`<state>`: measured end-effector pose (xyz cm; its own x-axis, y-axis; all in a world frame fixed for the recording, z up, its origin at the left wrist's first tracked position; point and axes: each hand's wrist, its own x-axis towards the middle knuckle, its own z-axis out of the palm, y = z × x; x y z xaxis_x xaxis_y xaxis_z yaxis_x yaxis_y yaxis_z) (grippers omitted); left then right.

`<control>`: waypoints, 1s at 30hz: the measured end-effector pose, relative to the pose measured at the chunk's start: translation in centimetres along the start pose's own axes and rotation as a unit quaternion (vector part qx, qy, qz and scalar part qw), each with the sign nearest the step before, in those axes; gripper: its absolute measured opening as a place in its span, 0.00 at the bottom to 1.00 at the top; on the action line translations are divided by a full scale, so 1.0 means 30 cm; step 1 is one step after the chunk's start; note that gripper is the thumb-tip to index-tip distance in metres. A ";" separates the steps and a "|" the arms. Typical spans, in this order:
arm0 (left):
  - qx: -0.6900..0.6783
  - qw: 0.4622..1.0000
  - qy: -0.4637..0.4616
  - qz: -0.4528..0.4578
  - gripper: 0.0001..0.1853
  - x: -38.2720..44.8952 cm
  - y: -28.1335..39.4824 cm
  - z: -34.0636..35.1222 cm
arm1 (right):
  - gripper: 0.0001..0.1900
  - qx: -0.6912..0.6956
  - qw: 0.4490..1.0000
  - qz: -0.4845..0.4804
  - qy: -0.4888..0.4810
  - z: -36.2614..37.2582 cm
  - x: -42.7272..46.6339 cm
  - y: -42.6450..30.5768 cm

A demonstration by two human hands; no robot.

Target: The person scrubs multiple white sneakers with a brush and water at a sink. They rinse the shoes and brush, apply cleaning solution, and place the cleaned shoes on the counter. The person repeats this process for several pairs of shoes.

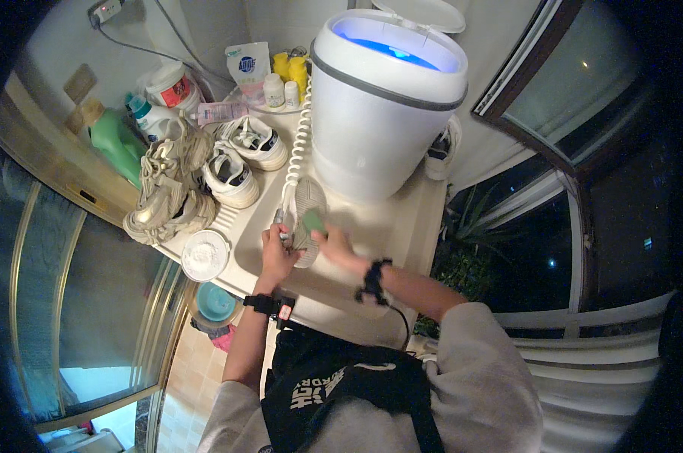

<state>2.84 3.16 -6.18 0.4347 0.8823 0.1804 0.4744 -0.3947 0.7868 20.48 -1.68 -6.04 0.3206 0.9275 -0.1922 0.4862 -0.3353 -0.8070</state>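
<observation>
My left hand (279, 257) grips a shoe (315, 196) low over the sink basin (370, 238), its ribbed sole turned up. Across that sole, my right hand (338, 248) holds a green scrubbing brush (314, 222); the fingers look slightly blurred. The brush's underside is hidden. A metal fitting (279, 216) shows beside the left fingers, near the lower end of a white coiled hose (302, 133). Left of the basin, a white tub of pale powder (205, 255) stands near the counter's front edge.
A white mini washing machine (370, 124), lid raised and lit blue inside, stands behind the basin. Several worn sneakers (231, 176) crowd the left counter. Behind them are a green detergent bottle (115, 141) and a detergent pouch (248, 71). One more shoe (444, 150) sits right of the machine.
</observation>
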 end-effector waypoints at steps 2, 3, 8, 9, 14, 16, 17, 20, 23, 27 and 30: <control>0.002 1.000 -0.004 0.001 0.36 -0.019 0.002 -0.001 | 0.21 -0.023 0.993 0.095 -0.060 -0.033 0.109 -0.027; 0.007 1.000 -0.004 0.001 0.36 -0.020 -0.007 -0.004 | 0.21 -0.011 0.999 0.043 -0.017 0.005 0.076 -0.017; 0.003 1.000 -0.010 -0.012 0.37 -0.013 -0.012 0.003 | 0.20 -0.030 0.996 -0.057 0.064 0.068 0.001 0.087; 0.000 1.000 -0.008 -0.008 0.37 -0.011 -0.007 -0.002 | 0.20 -0.026 0.999 0.019 0.006 0.018 0.063 0.057; 0.010 0.999 -0.004 -0.030 0.37 -0.008 -0.014 0.007 | 0.21 -0.066 0.997 -0.038 0.034 0.014 0.076 0.054; 0.006 0.999 -0.008 -0.038 0.37 -0.011 -0.016 0.001 | 0.20 -0.048 0.999 -0.010 0.007 -0.029 0.078 0.033; 0.003 0.999 0.000 -0.033 0.37 -0.010 -0.019 -0.005 | 0.20 -0.040 0.999 0.003 -0.007 -0.040 0.088 0.021; -0.006 1.000 -0.008 -0.016 0.36 -0.005 -0.012 0.008 | 0.18 -0.050 0.995 -0.058 0.060 0.077 0.148 0.019; -0.011 0.999 -0.001 -0.031 0.36 -0.010 -0.022 -0.004 | 0.18 -0.017 0.999 0.008 0.036 0.043 0.120 0.064; -0.003 1.000 0.006 -0.022 0.36 0.006 -0.007 0.005 | 0.19 0.002 0.999 -0.028 0.031 0.044 0.077 0.059; -0.020 0.999 0.016 -0.022 0.36 -0.025 -0.050 0.008 | 0.20 -0.015 0.997 -0.073 0.027 0.082 0.036 -0.035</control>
<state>1.98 3.03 -7.65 0.3893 0.9066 0.1629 0.4623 -0.3452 0.8168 18.31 0.09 -6.78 0.2881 0.9567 -0.0426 0.5551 -0.2031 -0.8066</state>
